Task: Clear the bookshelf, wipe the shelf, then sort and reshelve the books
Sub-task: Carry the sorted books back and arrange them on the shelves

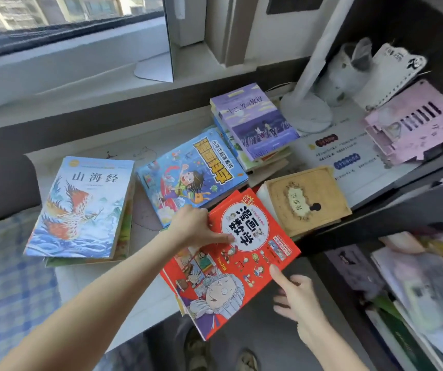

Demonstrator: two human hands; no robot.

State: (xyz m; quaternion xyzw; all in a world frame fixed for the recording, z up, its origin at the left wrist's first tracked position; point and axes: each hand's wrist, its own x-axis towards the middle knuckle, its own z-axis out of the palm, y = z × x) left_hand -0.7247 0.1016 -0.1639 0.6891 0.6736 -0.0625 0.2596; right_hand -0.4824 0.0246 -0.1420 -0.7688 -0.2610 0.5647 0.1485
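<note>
At desk (146, 299) edge | red book (237, 266) diagonal, top far-right | left hand (194, 226) pressing

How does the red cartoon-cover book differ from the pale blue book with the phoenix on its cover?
The left hand and right hand touch the red cartoon-cover book; nothing touches the pale blue phoenix book. The red book's title lies rotated; the blue book's reads upright. Both lie flat, face up.
</note>
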